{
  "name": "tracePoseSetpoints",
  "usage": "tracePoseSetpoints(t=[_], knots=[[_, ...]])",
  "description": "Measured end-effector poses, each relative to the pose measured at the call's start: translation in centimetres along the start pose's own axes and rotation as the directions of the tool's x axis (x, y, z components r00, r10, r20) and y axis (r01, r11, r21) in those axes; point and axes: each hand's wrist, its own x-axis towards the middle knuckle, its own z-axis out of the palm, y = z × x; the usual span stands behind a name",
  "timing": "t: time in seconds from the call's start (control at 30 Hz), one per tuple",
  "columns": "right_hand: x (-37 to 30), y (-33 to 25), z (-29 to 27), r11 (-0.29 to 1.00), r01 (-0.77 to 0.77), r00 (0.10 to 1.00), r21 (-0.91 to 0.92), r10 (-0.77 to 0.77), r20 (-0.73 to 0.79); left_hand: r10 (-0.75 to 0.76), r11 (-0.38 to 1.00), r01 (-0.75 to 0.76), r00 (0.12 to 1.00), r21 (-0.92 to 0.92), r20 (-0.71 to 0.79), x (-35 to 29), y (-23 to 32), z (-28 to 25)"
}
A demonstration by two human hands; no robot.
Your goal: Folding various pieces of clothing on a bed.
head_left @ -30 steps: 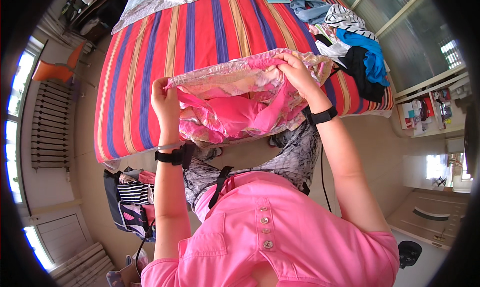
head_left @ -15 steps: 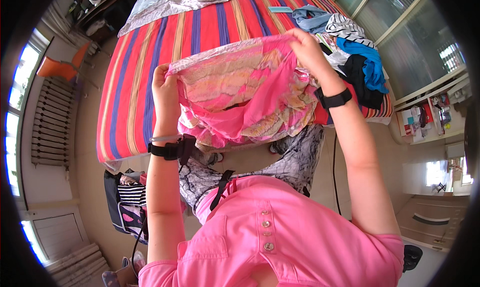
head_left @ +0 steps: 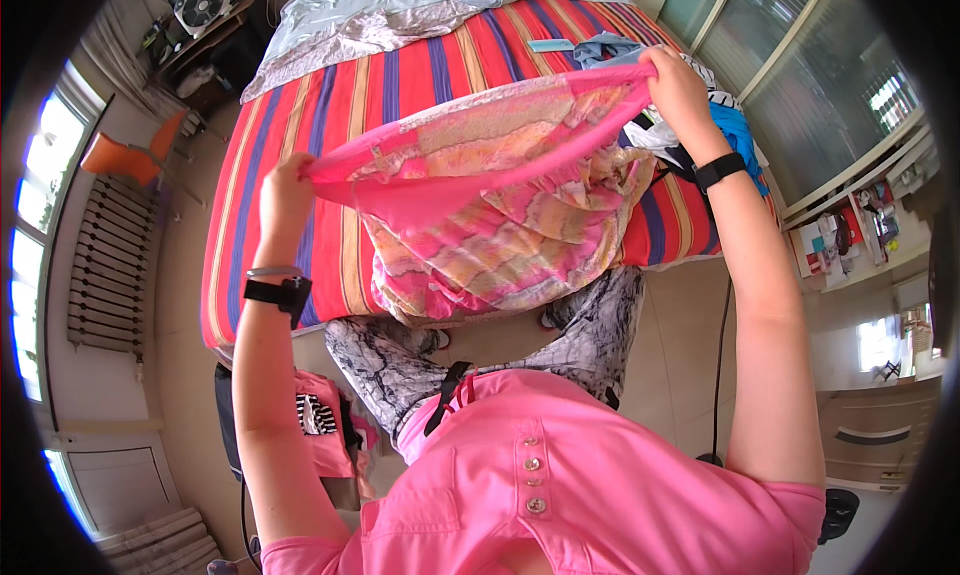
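A thin pink garment [head_left: 500,240] with a wavy yellow, peach and grey pattern is stretched wide in front of me. Its plain pink upper edge forms an open loop, much like the waist of a skirt. My left hand [head_left: 287,185] is closed on the left end of that edge, above the striped bed. Higher up, my right hand [head_left: 680,87] grips the other end, near the clothes pile. The lower cloth hangs in folds over the bed's front edge, above my knees. Whether the garment is a skirt or a dress, I cannot tell.
A red bed cover [head_left: 270,205] with blue and tan stripes lies under the garment. Blue, white and dark clothes [head_left: 738,135] are heaped at its right. Beside my left leg stands a bag of clothes [head_left: 325,425]. An orange chair [head_left: 135,153] is at the left.
My hands have moved apart, the left one leftward and the right one rightward and slightly up. The garment's edge is now pulled taut and slants up to the right.
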Motion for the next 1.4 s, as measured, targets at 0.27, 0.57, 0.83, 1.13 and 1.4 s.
tracePoseSetpoints(t=[0.27, 0.57, 0.83, 1.13, 1.4], knots=[[0.5, 1.5, -1.6, 0.384, -0.756, 0.655, 0.531, 0.408, 0.636, -0.294, 0.777, 0.189, 0.953, -0.601, -0.079, 4.2, 0.2, -6.9], [8.2, 0.4, -16.5, 0.04, -0.249, 0.967, 0.968, -0.042, 0.251, 0.366, 0.083, -0.004, 0.93, -0.997, 0.027, 8.4, 8.9, -17.6], [12.8, -0.7, -10.6, 0.275, -0.569, 0.819, 0.775, 0.1, 0.565, 0.162, 0.34, 0.202, 0.949, -0.918, 0.269, 13.7, 5.9, -14.8], [15.0, -3.6, -6.2, 0.182, -0.213, 0.955, 0.96, 0.247, 0.165, -0.041, 0.093, 0.081, 0.996, -0.992, 0.078, 21.1, 8.2, -10.6], [12.4, 2.2, -8.5, -0.026, 0.029, 0.973, 0.999, 0.229, -0.022, 0.389, 0.921, -0.337, 0.796, 0.194, -0.463, 15.2, 9.9, -16.0]])
